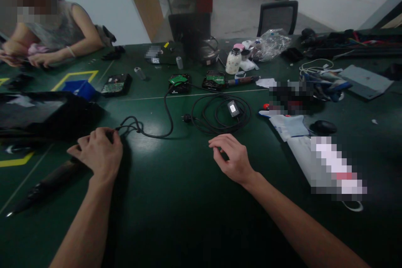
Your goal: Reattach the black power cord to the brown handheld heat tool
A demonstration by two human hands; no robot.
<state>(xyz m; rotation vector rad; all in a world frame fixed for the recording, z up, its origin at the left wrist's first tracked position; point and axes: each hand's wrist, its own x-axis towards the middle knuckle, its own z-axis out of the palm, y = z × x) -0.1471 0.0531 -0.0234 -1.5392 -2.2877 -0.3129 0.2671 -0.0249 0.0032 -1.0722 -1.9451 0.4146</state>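
Note:
My left hand is curled over the rear of a black electric screwdriver, which lies slanted with its metal tip toward the lower left. A black cable comes out beyond my thumb in line with the tool. The fingers' undersides are hidden. My right hand hovers over the green table with nothing in it, fingers loosely bent and thumb apart. Just past it lies a coiled black cord with a plug and a power adapter.
Hard drives with green boards sit farther back, beside a second pen-shaped tool. A black tray and blue bin stand left. Right are a mouse and tablet. A person sits at the far left.

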